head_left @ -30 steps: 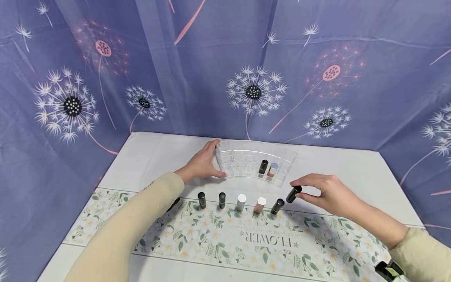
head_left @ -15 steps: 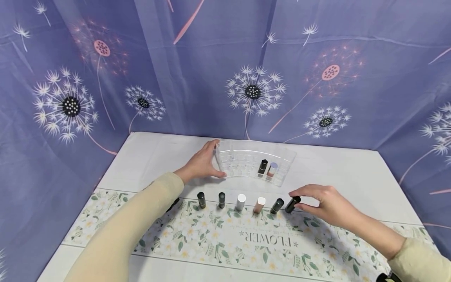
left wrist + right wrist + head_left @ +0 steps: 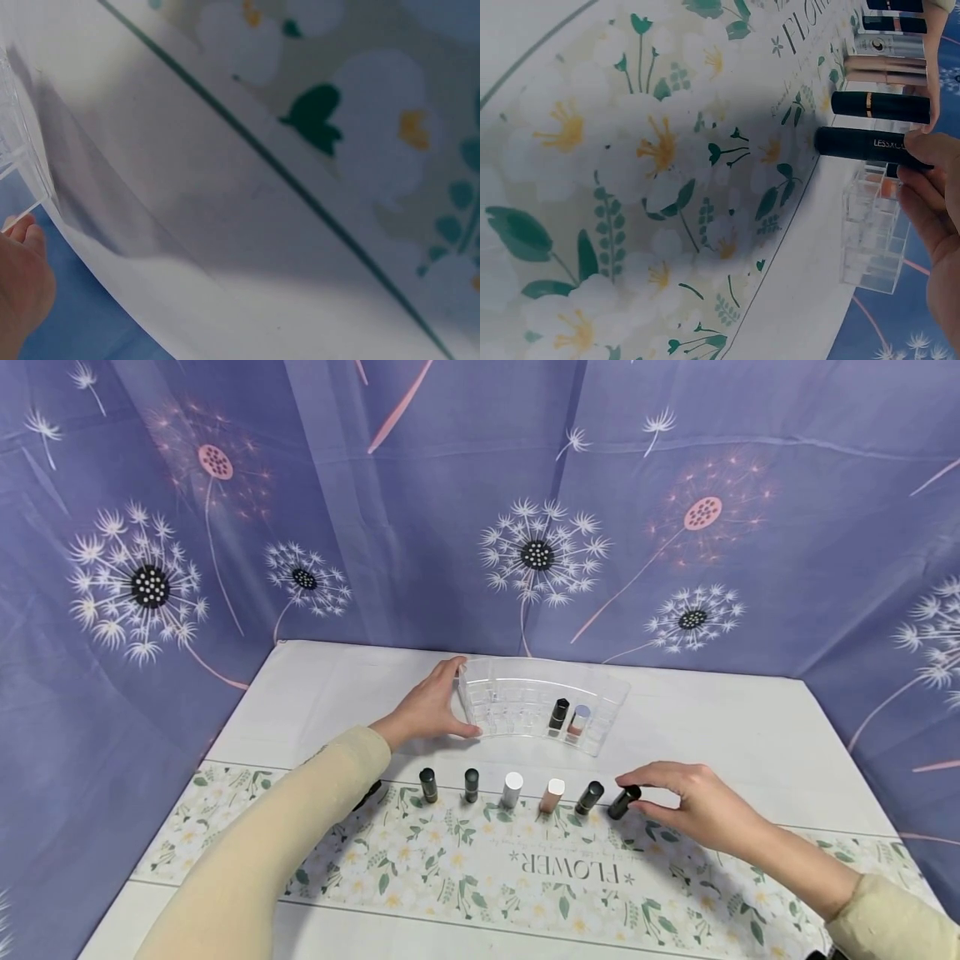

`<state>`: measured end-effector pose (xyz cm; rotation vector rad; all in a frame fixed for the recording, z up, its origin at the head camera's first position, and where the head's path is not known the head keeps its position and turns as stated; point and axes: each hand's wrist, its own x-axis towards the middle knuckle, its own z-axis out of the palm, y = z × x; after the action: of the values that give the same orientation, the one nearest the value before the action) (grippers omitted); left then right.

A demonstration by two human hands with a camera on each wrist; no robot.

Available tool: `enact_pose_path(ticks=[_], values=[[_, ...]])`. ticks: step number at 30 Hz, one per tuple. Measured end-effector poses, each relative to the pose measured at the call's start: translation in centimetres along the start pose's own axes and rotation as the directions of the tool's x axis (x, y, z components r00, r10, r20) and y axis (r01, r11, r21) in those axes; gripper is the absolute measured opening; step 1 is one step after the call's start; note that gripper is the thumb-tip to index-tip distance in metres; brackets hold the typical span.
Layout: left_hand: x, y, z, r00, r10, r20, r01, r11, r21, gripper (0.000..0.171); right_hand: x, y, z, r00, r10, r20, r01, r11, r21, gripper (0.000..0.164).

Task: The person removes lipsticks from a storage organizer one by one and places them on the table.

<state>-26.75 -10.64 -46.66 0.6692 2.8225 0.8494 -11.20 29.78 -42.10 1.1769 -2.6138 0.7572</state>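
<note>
My left hand [image 3: 427, 706] grips the left end of a clear, curved lipstick organizer [image 3: 517, 730], thumb at its front and fingers at its back. In the left wrist view only part of that hand [image 3: 26, 281] shows, at the organizer's edge. With thumb and fingertips, my right hand [image 3: 701, 802] pinches the top of a black lipstick tube [image 3: 622, 804]. This tube [image 3: 855, 143] has pale lettering in the right wrist view. It stands at the right end of a row, beside another black lipstick [image 3: 590, 798] with a gold band.
Further left in the row stand a pink lipstick [image 3: 552, 797], a white one [image 3: 512, 792] and two black ones, the outermost [image 3: 428, 786] gold-based. The organizer holds a black lipstick [image 3: 558, 714] and a lilac-capped one [image 3: 579, 720]. A floral runner [image 3: 420, 877] crosses the white table; a purple curtain [image 3: 420, 527] hangs behind.
My right hand has brought the black lipstick down and toward me, from above the row's right end to standing upright on the runner. My left hand has stayed on the organizer.
</note>
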Motion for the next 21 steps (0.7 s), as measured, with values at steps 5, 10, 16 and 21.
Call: enact_pose_path(ticks=[5,10,16,21], values=[[0.11,-0.11,0.06,1.000,-0.006,0.002,0.006,1.000,-0.001,0.133,-0.16,0.13,0.14,1.000,0.004,0.005,-0.004,1.000,0.004,0.049],[0.04,0.05,-0.04,1.000,-0.006,0.002,0.006,1.000,-0.009,0.133,-0.36,0.24,0.24,1.000,0.014,0.008,-0.014,1.000,0.000,0.050],[-0.12,0.08,-0.07,1.000,-0.002,-0.005,0.002,1.000,-0.002,0.134,-0.58,0.23,0.34,1.000,0.021,0.009,-0.021,1.000,0.005,0.052],[-0.04,0.12,-0.05,1.000,0.002,-0.006,-0.002,1.000,-0.004,0.133,-0.72,0.23,0.35,1.000,0.022,0.004,-0.022,1.000,0.015,0.053]])
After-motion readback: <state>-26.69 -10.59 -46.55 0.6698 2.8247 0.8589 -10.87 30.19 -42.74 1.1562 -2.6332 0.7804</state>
